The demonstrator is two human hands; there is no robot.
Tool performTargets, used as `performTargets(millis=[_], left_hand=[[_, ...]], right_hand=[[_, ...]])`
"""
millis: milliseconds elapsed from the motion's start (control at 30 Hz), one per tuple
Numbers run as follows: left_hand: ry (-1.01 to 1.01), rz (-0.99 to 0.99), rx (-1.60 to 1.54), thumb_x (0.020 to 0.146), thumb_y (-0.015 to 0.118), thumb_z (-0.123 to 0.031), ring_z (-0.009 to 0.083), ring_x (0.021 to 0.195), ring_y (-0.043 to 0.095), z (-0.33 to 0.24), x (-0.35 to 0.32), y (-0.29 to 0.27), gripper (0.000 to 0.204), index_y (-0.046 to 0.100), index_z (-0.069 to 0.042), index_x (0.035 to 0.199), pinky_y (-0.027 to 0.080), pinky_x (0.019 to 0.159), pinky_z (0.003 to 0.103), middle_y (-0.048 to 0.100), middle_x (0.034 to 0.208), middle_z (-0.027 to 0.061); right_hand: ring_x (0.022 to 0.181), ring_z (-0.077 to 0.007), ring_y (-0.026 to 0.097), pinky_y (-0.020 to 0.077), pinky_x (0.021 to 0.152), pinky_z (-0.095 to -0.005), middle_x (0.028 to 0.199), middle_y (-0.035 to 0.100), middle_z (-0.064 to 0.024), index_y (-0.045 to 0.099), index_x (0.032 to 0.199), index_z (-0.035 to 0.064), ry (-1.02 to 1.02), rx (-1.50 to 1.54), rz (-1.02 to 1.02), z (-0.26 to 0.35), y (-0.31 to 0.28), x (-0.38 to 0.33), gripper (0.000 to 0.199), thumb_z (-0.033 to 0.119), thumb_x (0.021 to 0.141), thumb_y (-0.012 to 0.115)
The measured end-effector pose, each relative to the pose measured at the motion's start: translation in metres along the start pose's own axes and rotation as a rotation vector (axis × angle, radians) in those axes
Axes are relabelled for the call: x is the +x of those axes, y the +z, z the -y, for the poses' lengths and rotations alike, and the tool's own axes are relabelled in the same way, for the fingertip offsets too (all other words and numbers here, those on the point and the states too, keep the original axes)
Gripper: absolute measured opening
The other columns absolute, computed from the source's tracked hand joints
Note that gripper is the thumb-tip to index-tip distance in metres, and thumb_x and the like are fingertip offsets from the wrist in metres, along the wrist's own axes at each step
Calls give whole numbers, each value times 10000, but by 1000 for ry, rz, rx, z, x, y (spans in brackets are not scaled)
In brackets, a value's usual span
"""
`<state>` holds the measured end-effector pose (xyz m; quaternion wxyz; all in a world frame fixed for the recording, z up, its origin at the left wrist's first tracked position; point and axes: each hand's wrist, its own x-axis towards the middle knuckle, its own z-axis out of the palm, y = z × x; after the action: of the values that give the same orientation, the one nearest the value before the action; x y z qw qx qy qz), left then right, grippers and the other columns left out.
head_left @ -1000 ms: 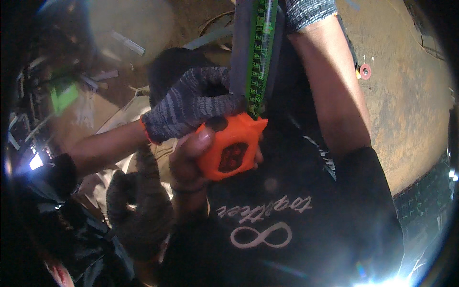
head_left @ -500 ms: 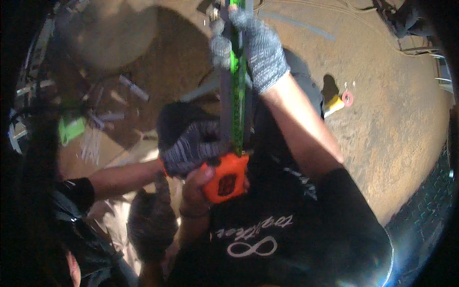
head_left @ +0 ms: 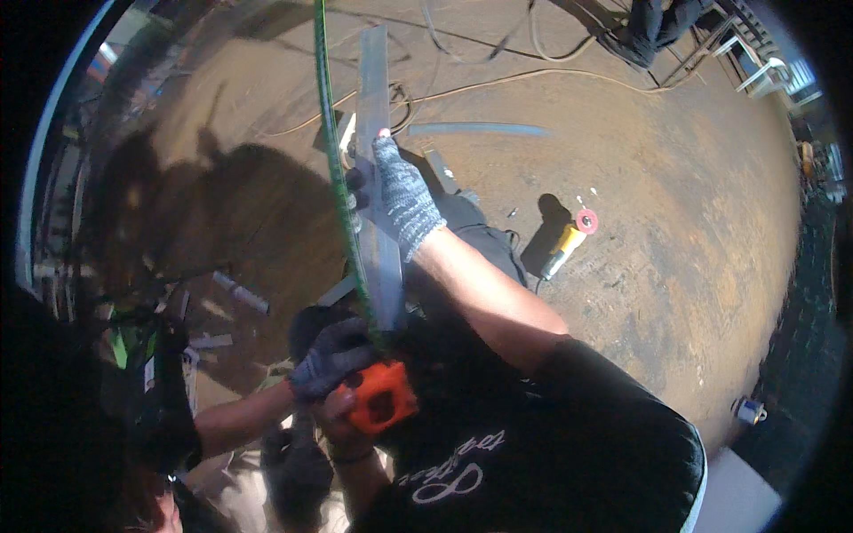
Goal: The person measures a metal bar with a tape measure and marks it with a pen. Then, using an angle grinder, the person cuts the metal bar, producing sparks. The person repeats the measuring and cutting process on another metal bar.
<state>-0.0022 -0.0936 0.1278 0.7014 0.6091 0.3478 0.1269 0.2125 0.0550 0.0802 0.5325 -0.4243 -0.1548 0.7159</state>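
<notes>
My right hand (head_left: 404, 195), in a grey knit glove, is wrapped round a long flat grey metal bar (head_left: 374, 75), its fingers curled past the bar's left edge. My bare left hand (head_left: 343, 433), with a dark band at the wrist, grips the orange case of a tape measure (head_left: 402, 391) before my black shirt. From the case the green-looking tape blade (head_left: 330, 115) runs up along the bar's left side and past the picture's top edge. A co-worker's gloved hand (head_left: 333, 357) reaches in from the left, close against the case; what its fingers hold is hidden.
An angle grinder (head_left: 563, 247) with yellow body and pink disc lies on the brown floor to the right. Beyond the bar are a blue-grey strip (head_left: 475, 130) and a cable (head_left: 569, 69). Metal offcuts (head_left: 240, 292) lie left. Another person's dark-trousered leg (head_left: 647, 35) stands far right.
The view has shifted, showing more floor. The bar and my right hand sit lower and further left in the picture. The tape blade now stands apart from the bar's upper part.
</notes>
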Motion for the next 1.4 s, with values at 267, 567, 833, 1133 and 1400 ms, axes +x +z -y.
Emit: performTargets(millis=[267,567,833,1133,1400], left_hand=[[343,25,825,922,643,-103,263,1234,552,26,-54,-39,365,621,-87,1286,473,1035,402,540,1374,127],[-603,-229,137,939,646,-125,145,950,636,50,-134,-152,232,695,-44,1151,532,796,301,706,1062,49],[-914,-130,499,880,646,-151,255,911,671,145,-381,-363,232,689,-91,1100,546,815,406,720,1006,52],[-775,113,983,850,659,-225,343,1030,636,144,-410,-405,293,672,-80,1104,501,933,450,684,1118,121],[-862,84,677,850,661,-155,306,1066,663,144,-346,-340,329,672,-55,1163,527,936,384,680,1200,123]], right_hand=[[769,-227,538,441,650,-394,951,581,-73,507,1319,72,-41,330,289,83,-120,-1,521,486,1006,466],[713,-297,627,553,617,-485,896,620,-154,540,1105,33,-39,146,-684,11,-343,43,281,290,990,529],[743,-309,657,576,726,-459,1041,674,-161,599,1223,92,87,469,-711,-75,-477,183,321,278,1018,438],[641,-211,598,519,641,-332,726,624,-32,606,821,104,-294,662,-608,3,-428,311,112,95,931,624],[831,-336,704,627,741,-520,1004,691,-173,563,1184,71,-377,643,-608,17,-386,356,247,144,962,643]])
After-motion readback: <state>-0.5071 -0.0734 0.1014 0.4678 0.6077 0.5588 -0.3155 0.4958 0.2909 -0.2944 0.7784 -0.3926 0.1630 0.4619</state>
